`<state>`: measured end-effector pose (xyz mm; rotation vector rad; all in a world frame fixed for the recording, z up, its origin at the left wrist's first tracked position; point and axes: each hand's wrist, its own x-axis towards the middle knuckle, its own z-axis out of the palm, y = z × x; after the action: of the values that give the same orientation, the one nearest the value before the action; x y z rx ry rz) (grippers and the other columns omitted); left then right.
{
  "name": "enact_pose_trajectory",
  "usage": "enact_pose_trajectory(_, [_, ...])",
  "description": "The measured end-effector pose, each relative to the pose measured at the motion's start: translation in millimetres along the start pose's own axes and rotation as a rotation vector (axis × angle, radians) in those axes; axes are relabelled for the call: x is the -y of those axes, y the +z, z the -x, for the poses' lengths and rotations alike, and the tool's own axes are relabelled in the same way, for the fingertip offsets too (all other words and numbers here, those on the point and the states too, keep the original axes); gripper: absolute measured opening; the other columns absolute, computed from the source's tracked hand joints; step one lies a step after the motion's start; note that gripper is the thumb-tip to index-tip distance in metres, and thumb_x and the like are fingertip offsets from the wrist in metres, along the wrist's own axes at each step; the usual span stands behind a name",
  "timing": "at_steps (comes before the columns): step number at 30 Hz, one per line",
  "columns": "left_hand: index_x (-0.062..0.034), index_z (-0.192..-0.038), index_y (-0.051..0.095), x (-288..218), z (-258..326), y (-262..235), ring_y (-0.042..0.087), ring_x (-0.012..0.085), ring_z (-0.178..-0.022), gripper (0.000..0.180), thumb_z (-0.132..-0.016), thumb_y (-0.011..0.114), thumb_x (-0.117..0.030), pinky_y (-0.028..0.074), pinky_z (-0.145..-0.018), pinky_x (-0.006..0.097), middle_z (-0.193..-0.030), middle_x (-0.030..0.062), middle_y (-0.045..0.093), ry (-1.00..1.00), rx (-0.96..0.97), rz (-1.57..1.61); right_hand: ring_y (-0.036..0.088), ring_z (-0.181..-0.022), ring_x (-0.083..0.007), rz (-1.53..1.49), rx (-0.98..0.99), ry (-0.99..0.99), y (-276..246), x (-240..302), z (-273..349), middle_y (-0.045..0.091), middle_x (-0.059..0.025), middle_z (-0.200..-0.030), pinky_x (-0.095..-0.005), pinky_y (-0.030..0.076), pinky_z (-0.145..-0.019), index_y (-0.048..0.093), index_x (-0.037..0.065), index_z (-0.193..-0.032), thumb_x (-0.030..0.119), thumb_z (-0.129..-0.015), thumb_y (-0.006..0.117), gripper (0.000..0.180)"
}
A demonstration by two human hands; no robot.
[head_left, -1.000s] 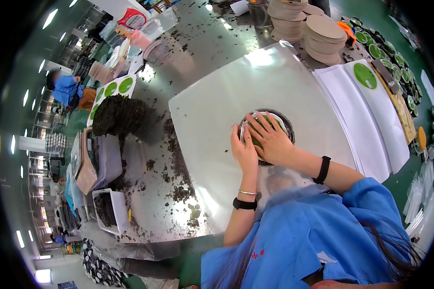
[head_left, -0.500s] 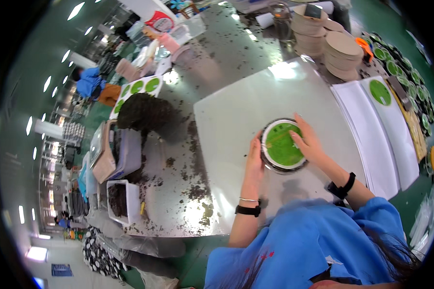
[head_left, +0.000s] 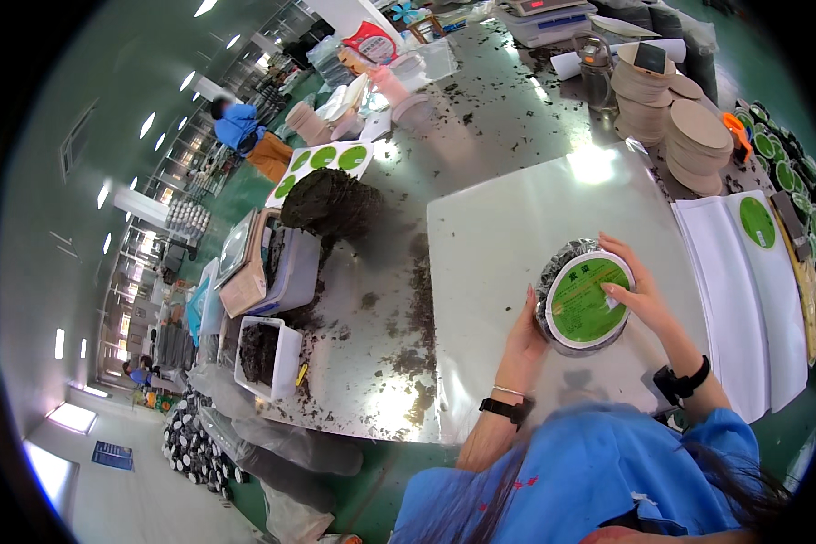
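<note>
Round dark cake (head_left: 578, 304) with a white and green paper circle on its face sits tipped up on the pale square sheet (head_left: 508, 245), near the person and a bit to the right. Biggest of all is the long shiny metal table (head_left: 480, 100), which is messy with dark crumbs. The pale sheet lies on the table and covers a big part of its near side. To the right of the sheet lie white paper sheets (head_left: 730, 299), and one has a green circle on it. On the left stands a big dark heap of loose leaves (head_left: 328, 204) on a grey tub (head_left: 290, 272). Near that tub is a small white box (head_left: 263, 355) with dark leaves in it. Far on the right are tall stacks of brown round discs (head_left: 671, 113). Far off on the left, a person in a blue top (head_left: 238, 125) bends over. The left hand (head_left: 526, 334) presses flat on the left edge of the round cake with its fingers straight up. The right hand (head_left: 636, 290) curls over the right edge, with fingers on the green paper. Both hands hold the cake between them. Each wrist has a dark band (head_left: 682, 381).
</note>
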<state>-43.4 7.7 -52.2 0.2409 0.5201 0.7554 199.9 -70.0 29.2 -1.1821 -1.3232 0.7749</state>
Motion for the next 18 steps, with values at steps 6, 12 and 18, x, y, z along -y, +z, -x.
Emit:
enact_pose_trajectory(6, [-0.0047, -0.138, 0.054, -1, -5, 1, 0.054, 0.0202, -0.129, 0.051, -0.101, 0.069, -0.036, 0.045, -0.109, 0.036, -0.134, 0.0086, 0.058, 0.309, -0.213, -0.475, 0.050, -0.135, -0.0210, -0.002, -0.066, 0.449, -106, -62, 12, 0.057, -0.0125, -0.145, -0.0371, 0.038, -0.115, 0.046, 0.002, -0.153, 0.036, -0.097, 0.070, 0.069])
enact_pose_trajectory(12, [-0.0018, -0.141, 0.047, 0, 25, 22, 0.041, 0.0306, -0.139, 0.065, -0.094, 0.079, -0.033, 0.036, -0.115, 0.045, -0.145, 0.0149, 0.046, 0.737, -0.341, -1.233, 0.057, -0.133, -0.0282, -0.528, -0.770, 0.077, -294, -67, 19, 0.056, -0.0165, -0.147, -0.0415, 0.046, -0.111, 0.037, 0.007, -0.158, 0.041, -0.111, 0.043, 0.058])
enact_pose_trajectory(18, [-0.0019, -0.133, 0.054, 25, 55, 64, 0.045, 0.0362, -0.132, 0.061, -0.087, 0.082, -0.030, 0.038, -0.111, 0.049, -0.135, 0.0153, 0.052, 0.958, 0.031, -1.781, 0.047, -0.140, -0.0303, 0.455, 0.202, -0.107, -185, -31, 98, 0.039, -0.0166, -0.161, -0.0481, 0.033, -0.119, 0.044, 0.005, -0.150, 0.058, -0.095, 0.065, 0.080])
